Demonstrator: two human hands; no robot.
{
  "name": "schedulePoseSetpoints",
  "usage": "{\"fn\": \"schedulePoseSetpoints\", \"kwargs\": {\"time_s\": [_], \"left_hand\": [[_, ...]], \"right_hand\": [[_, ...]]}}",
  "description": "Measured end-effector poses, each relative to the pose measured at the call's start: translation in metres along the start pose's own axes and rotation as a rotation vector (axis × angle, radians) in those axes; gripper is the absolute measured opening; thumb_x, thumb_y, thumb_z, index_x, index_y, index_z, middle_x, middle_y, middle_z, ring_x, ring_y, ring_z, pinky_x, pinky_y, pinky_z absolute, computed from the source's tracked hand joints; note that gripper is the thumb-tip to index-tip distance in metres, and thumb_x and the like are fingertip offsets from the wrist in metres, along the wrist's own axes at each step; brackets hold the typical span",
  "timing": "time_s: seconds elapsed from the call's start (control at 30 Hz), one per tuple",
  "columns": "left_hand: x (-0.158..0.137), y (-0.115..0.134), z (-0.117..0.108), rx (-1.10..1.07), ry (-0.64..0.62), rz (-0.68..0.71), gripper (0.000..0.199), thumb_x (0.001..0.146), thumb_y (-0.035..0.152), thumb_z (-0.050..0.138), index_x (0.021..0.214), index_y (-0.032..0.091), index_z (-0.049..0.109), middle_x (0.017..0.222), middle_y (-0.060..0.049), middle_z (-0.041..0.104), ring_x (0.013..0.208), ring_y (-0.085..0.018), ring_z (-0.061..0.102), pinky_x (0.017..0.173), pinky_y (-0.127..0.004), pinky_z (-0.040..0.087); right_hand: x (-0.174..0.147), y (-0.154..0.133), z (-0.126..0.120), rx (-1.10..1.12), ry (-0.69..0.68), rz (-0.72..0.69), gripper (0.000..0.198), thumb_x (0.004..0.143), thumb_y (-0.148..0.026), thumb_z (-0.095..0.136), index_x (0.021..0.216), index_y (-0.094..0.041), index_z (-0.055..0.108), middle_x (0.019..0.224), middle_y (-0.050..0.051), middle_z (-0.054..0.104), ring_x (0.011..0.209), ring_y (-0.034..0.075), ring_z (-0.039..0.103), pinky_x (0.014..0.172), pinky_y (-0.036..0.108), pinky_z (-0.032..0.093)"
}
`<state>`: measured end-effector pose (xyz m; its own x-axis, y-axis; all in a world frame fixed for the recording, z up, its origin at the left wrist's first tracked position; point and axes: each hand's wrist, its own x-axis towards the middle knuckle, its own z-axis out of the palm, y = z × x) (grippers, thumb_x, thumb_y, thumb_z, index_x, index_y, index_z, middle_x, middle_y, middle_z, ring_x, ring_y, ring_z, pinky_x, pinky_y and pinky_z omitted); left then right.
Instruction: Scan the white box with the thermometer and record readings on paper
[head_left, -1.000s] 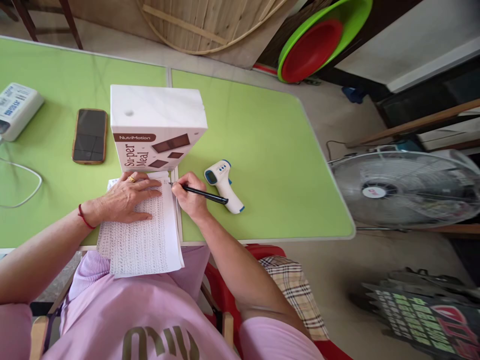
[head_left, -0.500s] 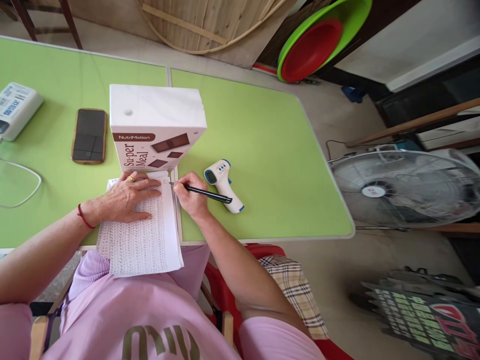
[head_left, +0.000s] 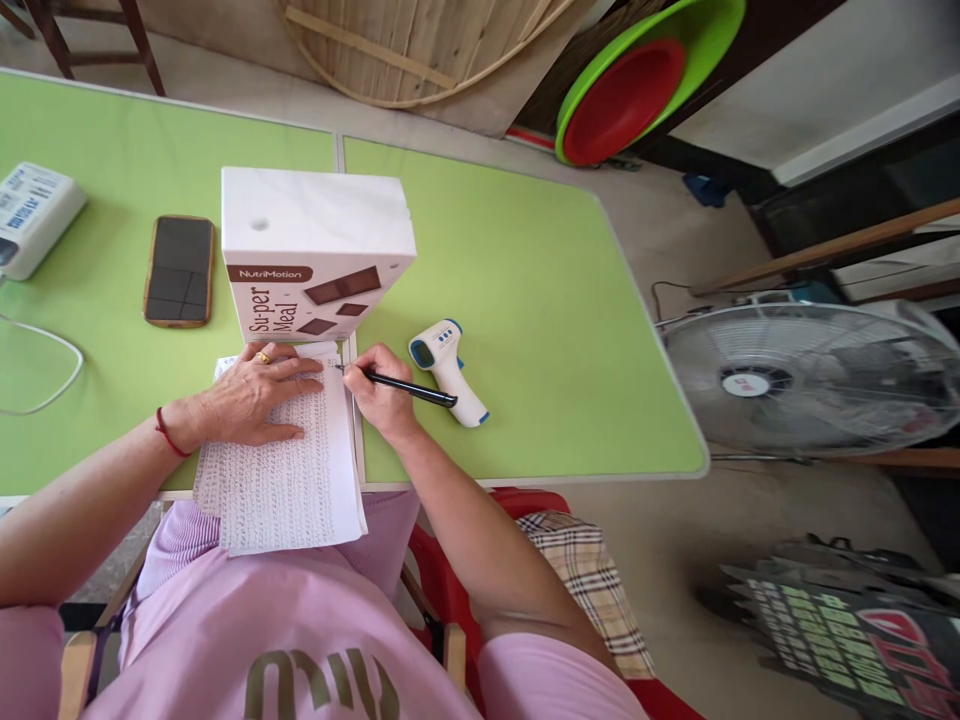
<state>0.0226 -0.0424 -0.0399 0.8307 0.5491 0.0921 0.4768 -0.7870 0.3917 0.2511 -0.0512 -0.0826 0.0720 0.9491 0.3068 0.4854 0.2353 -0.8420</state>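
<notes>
The left grip (head_left: 259,400) lay flat with fingers extended, clasping nothing, on the white handwritten paper sheets (head_left: 274,490). Left of and beyond it lay the black rectangular phone in a brown-edged case (head_left: 178,270); directly beyond it stood the white, brown-printed cardboard box (head_left: 319,215). The sheets ran from under the left grip over the near edge of the green-topped bench (head_left: 555,310). They were judged light, limp and easily creased, best secured by flat pressure beside the writing. The right grip (head_left: 379,388) was closed around the slim black plastic pen (head_left: 414,387), whose rear end sloped rightward from it. The pen was judged light, rigid and smooth, best held just above the tip. Right of this grip lay the white-and-blue pistol-shaped plastic thermometer (head_left: 451,375).

The left grip concealed part of the text; the characters were too small to read. Tip contact with the paper could not be confirmed, nor whether the pen's rear end touched the thermometer.
</notes>
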Motion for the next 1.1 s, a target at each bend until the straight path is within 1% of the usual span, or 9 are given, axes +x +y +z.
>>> {"fn": "schedulePoseSetpoints", "kwargs": {"time_s": [0.23,0.5,0.63,0.7,0.77,0.83,0.93,1.03,1.1], "left_hand": [[0.000,-0.001,0.000,0.027,0.009,0.011,0.049,0.090,0.042,0.069,0.132,0.020,0.063,0.147,-0.010,0.058,0.128,-0.037,0.049,0.105,-0.053,0.033],[0.000,-0.002,0.002,0.027,0.019,0.020,0.051,0.088,0.044,0.071,0.132,0.020,0.062,0.146,-0.011,0.059,0.128,-0.037,0.050,0.105,-0.053,0.033],[0.000,-0.003,0.003,0.025,0.017,0.023,0.050,0.089,0.043,0.072,0.132,0.020,0.062,0.146,-0.011,0.058,0.129,-0.038,0.050,0.109,-0.055,0.033],[0.000,-0.004,0.003,0.029,0.027,0.050,0.047,0.090,0.042,0.071,0.130,0.019,0.062,0.145,-0.012,0.059,0.128,-0.038,0.051,0.109,-0.057,0.033],[-0.001,-0.004,0.003,0.025,0.080,0.090,0.040,0.093,0.040,0.068,0.125,0.018,0.063,0.140,-0.013,0.062,0.123,-0.036,0.055,0.106,-0.055,0.039],[-0.001,-0.003,0.001,0.005,0.226,0.121,0.029,0.097,0.036,0.062,0.119,0.018,0.063,0.127,-0.013,0.065,0.110,-0.030,0.062,0.095,-0.047,0.049],[-0.001,0.000,-0.003,0.019,0.630,0.105,0.015,0.094,0.026,0.064,0.108,0.021,0.058,0.105,-0.008,0.063,0.092,-0.023,0.063,0.077,-0.037,0.053],[-0.001,-0.003,-0.006,0.052,1.011,-0.020,0.026,0.086,0.023,0.071,0.103,0.025,0.052,0.098,-0.005,0.055,0.091,-0.023,0.058,0.078,-0.041,0.053],[0.000,-0.011,-0.003,0.003,1.137,-0.152,0.038,0.082,0.029,0.077,0.108,0.027,0.050,0.103,-0.007,0.052,0.098,-0.026,0.055,0.082,-0.045,0.052]], "right_hand": [[0.001,-0.001,-0.001,0.042,0.041,0.007,0.017,0.075,-0.031,0.058,0.064,-0.026,0.046,0.053,-0.006,0.052,0.049,0.013,0.046,0.050,0.027,0.041],[0.000,-0.002,-0.002,0.041,0.178,-0.052,0.017,0.083,-0.034,0.059,0.071,-0.025,0.050,0.058,-0.005,0.056,0.053,0.014,0.052,0.053,0.028,0.047],[0.002,0.000,-0.010,-0.021,0.219,-0.162,0.012,0.092,-0.035,0.056,0.089,-0.024,0.061,0.072,-0.001,0.066,0.063,0.016,0.061,0.061,0.030,0.052],[0.003,0.003,-0.016,-0.107,0.205,-0.251,0.010,0.093,-0.031,0.057,0.093,-0.024,0.065,0.080,0.002,0.069,0.071,0.018,0.064,0.067,0.032,0.055],[0.004,0.007,-0.023,-0.238,0.165,-0.321,0.012,0.094,-0.025,0.056,0.096,-0.024,0.068,0.087,0.005,0.070,0.079,0.020,0.066,0.072,0.035,0.056],[0.005,0.011,-0.028,-0.393,0.086,-0.343,0.023,0.095,-0.017,0.050,0.105,-0.022,0.070,0.095,0.009,0.070,0.086,0.022,0.067,0.075,0.037,0.056],[0.004,0.014,-0.033,-0.589,-0.058,-0.338,0.038,0.098,-0.009,0.038,0.119,-0.018,0.069,0.104,0.013,0.069,0.094,0.024,0.065,0.078,0.037,0.055],[0.004,0.014,-0.034,-0.712,-0.153,-0.357,0.042,0.099,-0.007,0.035,0.125,-0.016,0.068,0.107,0.015,0.069,0.097,0.026,0.063,0.078,0.038,0.052],[0.004,0.013,-0.033,-0.777,-0.199,-0.371,0.045,0.098,-0.005,0.034,0.128,-0.015,0.067,0.108,0.015,0.069,0.095,0.026,0.061,0.077,0.039,0.049]]}}
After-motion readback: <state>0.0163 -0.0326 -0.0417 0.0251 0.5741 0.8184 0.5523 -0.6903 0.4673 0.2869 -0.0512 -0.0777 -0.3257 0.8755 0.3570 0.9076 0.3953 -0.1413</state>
